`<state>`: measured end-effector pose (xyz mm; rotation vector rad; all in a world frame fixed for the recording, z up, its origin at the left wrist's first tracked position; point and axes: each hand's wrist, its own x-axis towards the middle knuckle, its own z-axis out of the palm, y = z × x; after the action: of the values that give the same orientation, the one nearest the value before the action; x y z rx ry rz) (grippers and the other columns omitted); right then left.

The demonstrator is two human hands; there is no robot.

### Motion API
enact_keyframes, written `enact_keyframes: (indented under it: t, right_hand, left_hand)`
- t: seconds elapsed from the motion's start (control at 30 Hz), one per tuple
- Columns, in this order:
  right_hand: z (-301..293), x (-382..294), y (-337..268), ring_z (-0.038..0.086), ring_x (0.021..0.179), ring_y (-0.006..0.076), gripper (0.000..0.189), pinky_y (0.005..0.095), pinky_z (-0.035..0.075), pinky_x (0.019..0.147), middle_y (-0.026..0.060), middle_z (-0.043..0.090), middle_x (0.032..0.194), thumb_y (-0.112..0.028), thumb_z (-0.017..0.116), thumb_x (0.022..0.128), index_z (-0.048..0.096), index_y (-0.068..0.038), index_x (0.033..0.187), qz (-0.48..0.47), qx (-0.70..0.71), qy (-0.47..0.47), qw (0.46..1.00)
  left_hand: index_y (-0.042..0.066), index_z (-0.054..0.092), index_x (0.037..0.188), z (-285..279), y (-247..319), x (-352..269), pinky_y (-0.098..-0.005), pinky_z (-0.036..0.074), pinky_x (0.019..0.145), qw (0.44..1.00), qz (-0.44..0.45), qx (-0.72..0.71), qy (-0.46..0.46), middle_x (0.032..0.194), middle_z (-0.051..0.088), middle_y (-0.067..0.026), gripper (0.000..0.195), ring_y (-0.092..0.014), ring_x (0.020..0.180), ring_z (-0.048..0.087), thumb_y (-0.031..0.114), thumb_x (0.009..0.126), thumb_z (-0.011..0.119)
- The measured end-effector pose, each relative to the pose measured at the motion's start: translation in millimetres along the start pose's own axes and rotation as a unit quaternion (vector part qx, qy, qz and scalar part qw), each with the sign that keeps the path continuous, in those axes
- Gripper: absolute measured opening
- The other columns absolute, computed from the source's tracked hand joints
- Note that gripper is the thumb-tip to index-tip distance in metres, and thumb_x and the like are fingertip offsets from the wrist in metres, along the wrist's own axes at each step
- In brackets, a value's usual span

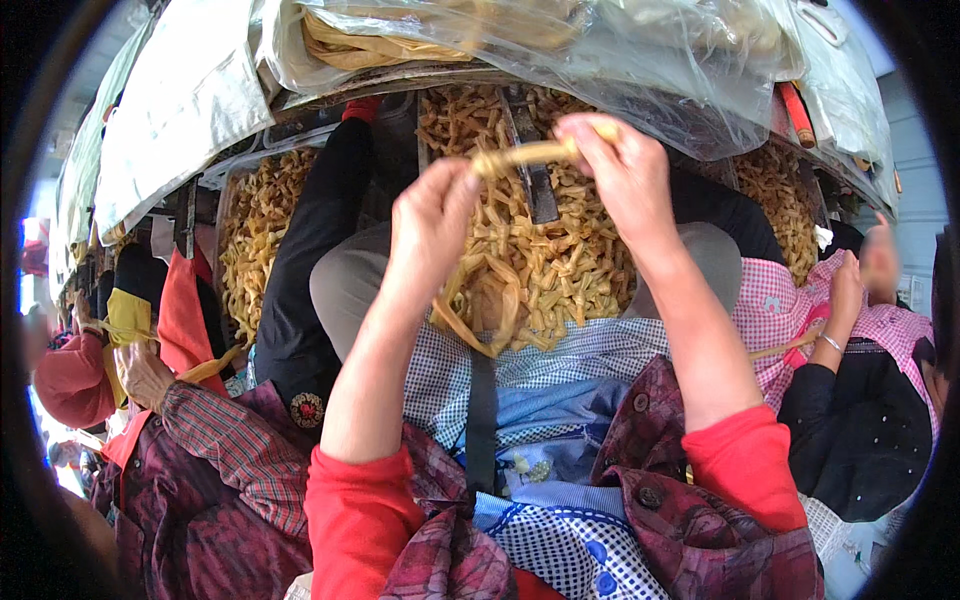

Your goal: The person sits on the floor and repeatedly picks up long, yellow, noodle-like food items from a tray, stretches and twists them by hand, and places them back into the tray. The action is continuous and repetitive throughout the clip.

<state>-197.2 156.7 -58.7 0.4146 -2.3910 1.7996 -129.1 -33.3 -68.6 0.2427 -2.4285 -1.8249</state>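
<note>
My left hand (431, 221) pinches one end of a pale yellow, pliable strip (529, 154), which looks like bean curd skin. The other part sits in the fingers of my right hand (626, 176), so the strip spans the gap between them. Next to my left fingertips it bunches into what looks like a knot; motion blur hides the detail. Below the hands lies a heap of small knotted yellow pieces (566, 277) in a container between my knees. A longer loose strip (512, 300) curls over the heap's near edge, by my checked apron (442, 367).
A dark flat bar (538, 191) lies over the heap. Clear plastic sheeting (675, 82) covers folded yellow sheets (375, 45) on the table ahead. More knotted pieces fill containers at left (262, 217) and right (780, 202). Co-workers' hands (142, 375) hold strips close on both sides.
</note>
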Motion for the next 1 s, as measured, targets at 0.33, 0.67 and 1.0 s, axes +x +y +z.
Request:
enact_keyframes:
  t: [0.33, 0.67, 1.0]
  right_hand:
    - [-23.1, -74.4, -10.7, 0.060, 0.106, 0.0288, 0.050, 0.0388, 0.047, 0.090, 0.0197, 0.064, 0.110, -0.039, 0.064, 0.088, 0.057, -0.002, 0.121, -0.134, -0.198, -0.019, 0.971]
    - [-113.3, -90.8, -35.3, 0.068, 0.069, 0.0270, 0.049, 0.0360, 0.053, 0.061, 0.0124, 0.068, 0.076, -0.042, 0.079, 0.065, 0.068, -0.006, 0.098, 0.016, -0.373, -0.427, 0.823]
    - [-67.9, -97.0, -75.3, 0.058, 0.075, 0.0178, 0.057, 0.0297, 0.048, 0.063, 0.0023, 0.068, 0.100, -0.033, 0.074, 0.065, 0.064, -0.005, 0.114, -0.276, -0.255, -0.202, 0.904]
  left_hand:
    - [0.008, 0.063, 0.085, 27.5, -28.7, -101.1, -0.0268, 0.038, 0.045, 0.990, -0.109, -0.013, -0.091, 0.056, 0.050, 0.0001, 0.023, -0.010, 0.050, 0.048, 0.028, 0.094, 0.055]
    - [0.006, 0.056, 0.077, 31.7, 65.6, -97.3, -0.0411, 0.048, 0.048, 0.958, 0.155, 0.168, -0.174, 0.057, 0.056, -0.0120, 0.026, -0.031, 0.052, 0.060, 0.028, 0.091, 0.059]
    - [0.004, 0.060, 0.108, 66.8, 38.7, -110.5, -0.0252, 0.051, 0.068, 0.708, -0.289, -0.595, -0.246, 0.088, 0.064, -0.0052, 0.030, -0.012, 0.076, 0.061, 0.032, 0.097, 0.052]
